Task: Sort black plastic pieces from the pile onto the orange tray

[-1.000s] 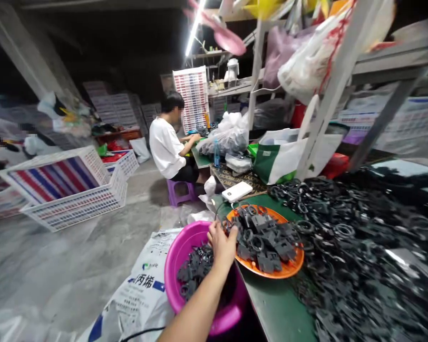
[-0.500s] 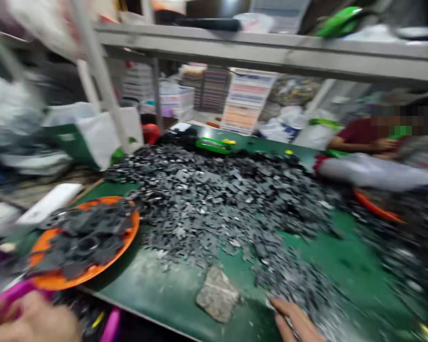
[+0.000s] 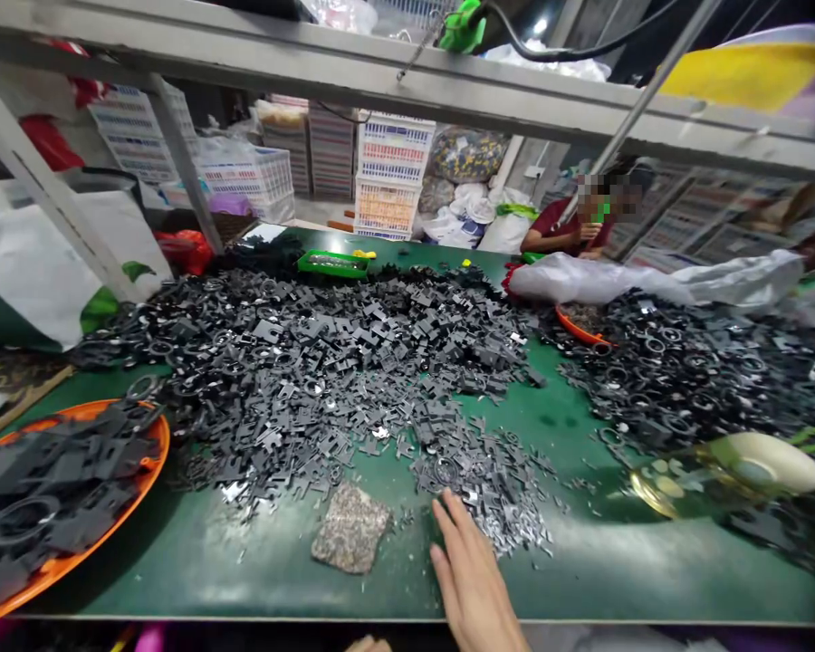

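My right hand (image 3: 472, 580) lies palm down over the green tabletop, fingers stretched forward and thumb out to the left. Nothing shows in it. Its fingertips reach the near edge of a patch of small grey metal-like pieces (image 3: 509, 521). To its left lies a rough, speckled stone (image 3: 351, 528), apart from the hand. Only the tips of my left hand (image 3: 369, 645) show at the bottom edge; the rest is out of view. Beyond, a wide heap of dark flat parts (image 3: 326, 362) with notches and rings covers the table (image 3: 244, 570).
An orange basin (image 3: 165, 444) full of dark parts stands at left. A bottle-like yellowish container (image 3: 720, 471) lies at right beside another dark heap (image 3: 658, 371). A green tray (image 3: 332, 264) sits at the back. A metal shelf beam (image 3: 380, 72) crosses above; another person (image 3: 550, 226) sits far right.
The view has swung right and steadied. My left hand has gone from the pink-rimmed container at lower left to the bottom middle. My right hand now has its fingers stretched beside the stone.
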A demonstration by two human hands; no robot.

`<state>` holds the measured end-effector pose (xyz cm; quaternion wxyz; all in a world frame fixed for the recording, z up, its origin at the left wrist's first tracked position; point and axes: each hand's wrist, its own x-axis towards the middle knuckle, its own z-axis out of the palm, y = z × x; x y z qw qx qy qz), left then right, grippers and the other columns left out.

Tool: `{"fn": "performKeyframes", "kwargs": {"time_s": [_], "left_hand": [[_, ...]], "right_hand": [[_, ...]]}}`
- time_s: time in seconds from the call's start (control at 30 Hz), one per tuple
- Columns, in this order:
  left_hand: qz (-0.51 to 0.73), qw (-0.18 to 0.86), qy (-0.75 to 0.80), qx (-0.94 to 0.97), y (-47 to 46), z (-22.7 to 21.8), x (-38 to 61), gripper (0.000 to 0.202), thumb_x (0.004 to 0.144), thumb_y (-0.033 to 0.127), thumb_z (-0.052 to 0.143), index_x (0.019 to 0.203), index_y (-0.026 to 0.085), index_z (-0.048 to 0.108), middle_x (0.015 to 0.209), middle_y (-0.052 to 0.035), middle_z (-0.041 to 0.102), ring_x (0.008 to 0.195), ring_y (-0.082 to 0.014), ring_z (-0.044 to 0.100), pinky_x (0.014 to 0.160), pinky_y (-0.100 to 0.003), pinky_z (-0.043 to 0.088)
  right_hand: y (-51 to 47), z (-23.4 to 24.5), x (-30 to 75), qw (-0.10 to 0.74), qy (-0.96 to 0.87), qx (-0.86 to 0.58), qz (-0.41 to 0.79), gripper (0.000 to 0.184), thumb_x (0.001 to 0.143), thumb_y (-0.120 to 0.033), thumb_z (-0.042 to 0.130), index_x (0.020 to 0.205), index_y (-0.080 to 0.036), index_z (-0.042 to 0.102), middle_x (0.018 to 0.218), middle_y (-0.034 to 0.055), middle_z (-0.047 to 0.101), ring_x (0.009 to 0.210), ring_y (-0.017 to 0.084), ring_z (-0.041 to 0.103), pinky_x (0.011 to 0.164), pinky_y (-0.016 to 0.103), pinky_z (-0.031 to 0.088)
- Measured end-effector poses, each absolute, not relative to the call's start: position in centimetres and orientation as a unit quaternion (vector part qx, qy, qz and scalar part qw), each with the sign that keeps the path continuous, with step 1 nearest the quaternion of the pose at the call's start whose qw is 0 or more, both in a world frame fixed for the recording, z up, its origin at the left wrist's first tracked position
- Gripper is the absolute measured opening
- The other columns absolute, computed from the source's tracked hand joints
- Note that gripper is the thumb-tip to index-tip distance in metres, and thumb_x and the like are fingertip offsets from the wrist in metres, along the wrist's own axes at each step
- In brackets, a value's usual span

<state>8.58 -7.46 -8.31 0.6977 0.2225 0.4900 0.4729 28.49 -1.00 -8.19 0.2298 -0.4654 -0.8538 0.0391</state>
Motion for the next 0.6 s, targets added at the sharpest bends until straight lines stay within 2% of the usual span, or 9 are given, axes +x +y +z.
{"fn": "performKeyframes", "kwargs": {"time_s": [0.1, 0.27, 0.43, 0.6], "left_hand": [[0.446, 0.744, 0.47, 0.161, -6.2, -9.1, 9.1, 0.021, 0.092, 0.033, 0.049, 0.109, 0.025, 0.06, 0.121, -0.006, 0.057, 0.099, -0.0181, 0.059, 0.084, -0.036, 0.051], [0.434, 0.785, 0.436, 0.075, -6.9, -9.6, 10.7, 0.029, 0.09, 0.031, 0.055, 0.116, 0.019, 0.055, 0.119, -0.0074, 0.057, 0.099, -0.0203, 0.06, 0.083, -0.04, 0.052], [0.442, 0.806, 0.395, -0.001, -7.4, -10.1, 12.6, 0.032, 0.088, 0.031, 0.058, 0.117, 0.018, 0.054, 0.117, -0.0074, 0.058, 0.1, -0.0217, 0.06, 0.082, -0.041, 0.052], [0.447, 0.817, 0.356, -0.074, -7.4, -10.6, 13.4, 0.031, 0.089, 0.032, 0.056, 0.117, 0.018, 0.054, 0.118, -0.0075, 0.058, 0.099, -0.0208, 0.06, 0.082, -0.041, 0.052]], "right_hand": [[-1.2, -7.8, 26.6, 0.211, -0.88, -0.424, 0.041, 0.05, 0.094, -0.024, 0.041, 0.142, -0.02, 0.033, 0.145, 0.0079, 0.04, 0.129, 0.026, 0.042, 0.097, 0.04, 0.048], [-0.7, -8.1, 23.8, 0.158, -0.891, -0.426, 0.006, 0.044, 0.093, -0.025, 0.043, 0.135, -0.011, 0.046, 0.138, 0.012, 0.047, 0.124, 0.027, 0.048, 0.095, 0.042, 0.051], [-1.5, -8.5, 24.4, 0.179, -0.902, -0.391, -0.046, 0.044, 0.089, -0.019, 0.043, 0.131, -0.007, 0.049, 0.134, 0.0148, 0.051, 0.12, 0.027, 0.053, 0.092, 0.038, 0.053], [-3.5, -9.2, 25.7, 0.201, -0.92, -0.334, -0.038, 0.044, 0.086, -0.012, 0.043, 0.13, -0.008, 0.05, 0.134, 0.0113, 0.053, 0.12, 0.025, 0.053, 0.093, 0.034, 0.052]]}}
